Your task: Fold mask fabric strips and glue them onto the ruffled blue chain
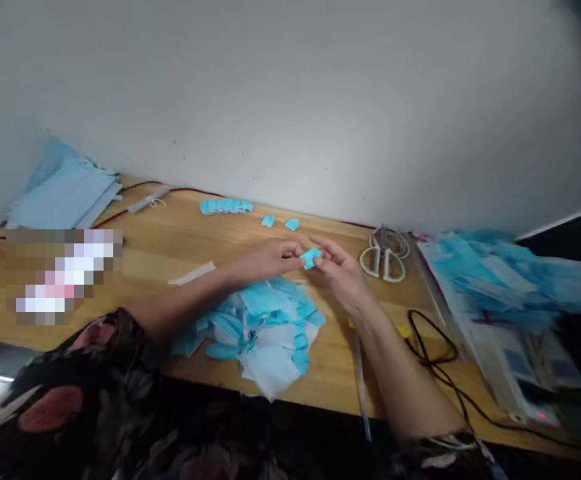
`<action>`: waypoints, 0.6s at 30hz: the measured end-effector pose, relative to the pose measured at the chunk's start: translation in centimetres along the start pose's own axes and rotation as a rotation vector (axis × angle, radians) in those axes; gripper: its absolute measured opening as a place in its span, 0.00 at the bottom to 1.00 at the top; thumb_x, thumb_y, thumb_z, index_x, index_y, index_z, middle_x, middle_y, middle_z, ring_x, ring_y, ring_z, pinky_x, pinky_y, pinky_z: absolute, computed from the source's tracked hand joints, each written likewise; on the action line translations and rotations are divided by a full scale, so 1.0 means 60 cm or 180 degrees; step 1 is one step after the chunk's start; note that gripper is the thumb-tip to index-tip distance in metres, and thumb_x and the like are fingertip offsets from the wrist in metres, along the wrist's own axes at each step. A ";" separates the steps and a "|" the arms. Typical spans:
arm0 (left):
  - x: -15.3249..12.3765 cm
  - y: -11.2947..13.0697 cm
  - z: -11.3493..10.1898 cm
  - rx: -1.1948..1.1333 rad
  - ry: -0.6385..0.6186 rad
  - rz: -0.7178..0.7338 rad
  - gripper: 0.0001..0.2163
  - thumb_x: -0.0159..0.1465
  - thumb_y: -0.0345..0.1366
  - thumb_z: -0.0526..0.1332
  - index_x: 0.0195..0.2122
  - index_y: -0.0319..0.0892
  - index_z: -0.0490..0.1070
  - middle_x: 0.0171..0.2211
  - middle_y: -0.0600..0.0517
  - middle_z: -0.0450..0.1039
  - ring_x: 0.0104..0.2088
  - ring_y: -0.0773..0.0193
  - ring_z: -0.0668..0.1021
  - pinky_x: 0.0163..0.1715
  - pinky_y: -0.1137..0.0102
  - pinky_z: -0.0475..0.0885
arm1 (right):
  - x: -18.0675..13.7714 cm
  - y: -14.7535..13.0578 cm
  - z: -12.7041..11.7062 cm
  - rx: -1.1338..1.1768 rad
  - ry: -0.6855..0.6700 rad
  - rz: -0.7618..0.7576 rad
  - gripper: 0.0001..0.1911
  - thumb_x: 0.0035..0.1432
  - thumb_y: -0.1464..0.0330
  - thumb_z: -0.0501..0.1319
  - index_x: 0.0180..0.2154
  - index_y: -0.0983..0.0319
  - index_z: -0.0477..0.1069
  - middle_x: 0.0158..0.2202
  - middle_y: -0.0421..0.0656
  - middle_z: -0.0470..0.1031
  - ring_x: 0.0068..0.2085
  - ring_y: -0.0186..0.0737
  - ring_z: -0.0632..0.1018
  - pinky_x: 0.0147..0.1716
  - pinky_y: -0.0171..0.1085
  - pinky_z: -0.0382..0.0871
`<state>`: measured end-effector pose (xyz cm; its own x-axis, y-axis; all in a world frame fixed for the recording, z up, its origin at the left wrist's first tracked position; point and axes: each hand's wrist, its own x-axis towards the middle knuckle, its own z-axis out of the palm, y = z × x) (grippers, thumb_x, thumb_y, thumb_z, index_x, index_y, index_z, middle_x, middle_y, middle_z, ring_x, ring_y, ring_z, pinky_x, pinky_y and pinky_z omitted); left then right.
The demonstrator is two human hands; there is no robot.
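Note:
My left hand [273, 257] and my right hand [337, 267] meet over the wooden table [160, 243] and pinch one small blue fabric piece [311, 257] between their fingertips. Just below the hands lies a loose pile of blue and white fabric pieces [260, 327]. Behind the hands, near the wall, two small folded blue pieces [280, 223] lie apart, and a row of folded blue pieces [226, 206] lies further left.
White-handled scissors [385, 257] lie right of my hands. A stack of blue fabric [510, 277] fills the right end on flat packets. A black cable [440, 363] loops near the front edge. Light blue cloth [63, 190] sits far left, a white strip [193, 273] mid-table.

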<state>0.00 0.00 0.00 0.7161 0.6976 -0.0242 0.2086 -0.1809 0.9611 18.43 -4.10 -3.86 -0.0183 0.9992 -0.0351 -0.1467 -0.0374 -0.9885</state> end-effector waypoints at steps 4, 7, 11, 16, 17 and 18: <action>-0.002 -0.003 -0.001 -0.0022 0.0057 -0.0076 0.13 0.59 0.44 0.58 0.27 0.39 0.64 0.20 0.60 0.55 0.22 0.73 0.59 0.23 0.75 0.53 | -0.004 -0.015 -0.006 0.0280 -0.0084 0.0173 0.22 0.50 0.63 0.68 0.48 0.54 0.75 0.31 0.37 0.74 0.34 0.34 0.72 0.38 0.35 0.66; -0.001 -0.008 0.001 -0.0092 0.0072 -0.0151 0.11 0.60 0.43 0.58 0.28 0.39 0.64 0.19 0.60 0.56 0.21 0.73 0.59 0.23 0.75 0.53 | -0.005 -0.017 -0.005 0.0230 -0.0018 0.0116 0.18 0.52 0.60 0.67 0.46 0.55 0.77 0.34 0.39 0.76 0.36 0.35 0.73 0.41 0.36 0.67; 0.001 -0.014 0.004 -0.0133 0.0039 -0.0237 0.10 0.59 0.42 0.59 0.29 0.39 0.65 0.19 0.60 0.58 0.20 0.73 0.61 0.23 0.75 0.53 | -0.004 -0.010 0.000 -0.0215 0.0162 -0.0126 0.18 0.51 0.59 0.68 0.45 0.56 0.77 0.30 0.37 0.73 0.33 0.33 0.71 0.38 0.35 0.66; 0.001 -0.014 0.004 -0.0189 -0.0034 -0.0225 0.11 0.58 0.42 0.60 0.29 0.39 0.66 0.19 0.60 0.57 0.20 0.74 0.60 0.23 0.75 0.53 | -0.005 -0.006 0.004 -0.0386 0.0302 -0.0340 0.19 0.48 0.59 0.69 0.43 0.57 0.77 0.28 0.37 0.70 0.30 0.33 0.69 0.33 0.35 0.64; 0.001 -0.014 0.004 -0.0200 -0.0035 -0.0215 0.11 0.58 0.42 0.60 0.29 0.39 0.66 0.19 0.60 0.57 0.20 0.74 0.59 0.22 0.75 0.53 | -0.005 -0.006 0.004 -0.0375 0.0313 -0.0340 0.20 0.48 0.59 0.69 0.44 0.56 0.77 0.28 0.37 0.70 0.30 0.33 0.69 0.34 0.35 0.65; 0.001 -0.013 0.003 -0.0214 -0.0026 -0.0211 0.11 0.58 0.43 0.60 0.29 0.39 0.66 0.19 0.60 0.57 0.20 0.74 0.59 0.23 0.75 0.53 | -0.006 -0.006 0.004 -0.0347 0.0303 -0.0317 0.20 0.49 0.59 0.69 0.45 0.56 0.76 0.29 0.37 0.70 0.31 0.33 0.69 0.34 0.35 0.65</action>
<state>-0.01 0.05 -0.81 0.7078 0.7007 -0.0903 0.2108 -0.0875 0.9736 18.27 -4.43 -3.46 0.0855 0.9948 0.0552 -0.0349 0.0583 -0.9977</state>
